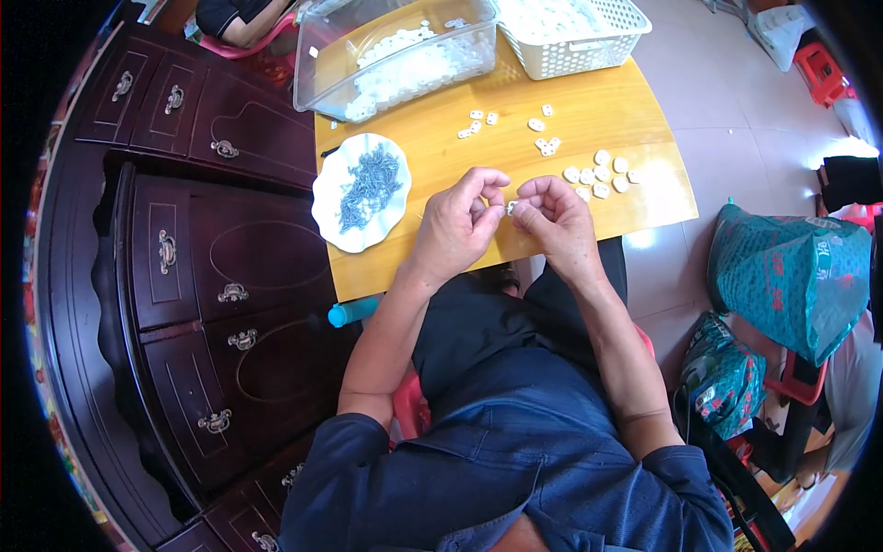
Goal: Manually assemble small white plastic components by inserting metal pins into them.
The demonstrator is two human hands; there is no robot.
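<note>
Over the table's near edge, my right hand (559, 228) pinches a small white plastic piece (511, 209) between thumb and fingers. Close beside it, the thumb and curled fingers of my left hand (457, 225) come together; whatever they hold is too small to make out. A white scalloped plate (327, 204) with a heap of small dark grey screws (372, 184) stands left of my left hand. Beyond my right hand lies a group of round white pieces (602, 173). Small white two-holed pieces (547, 146) are scattered farther back on the tabletop.
A clear plastic bin (322, 87) and a white perforated basket (579, 57), both holding many white pieces, stand at the back of the wooden table (644, 120). Dark drawers (248, 221) line the left. Teal bags (782, 276) sit at right. Another person's arm (253, 23) shows at top left.
</note>
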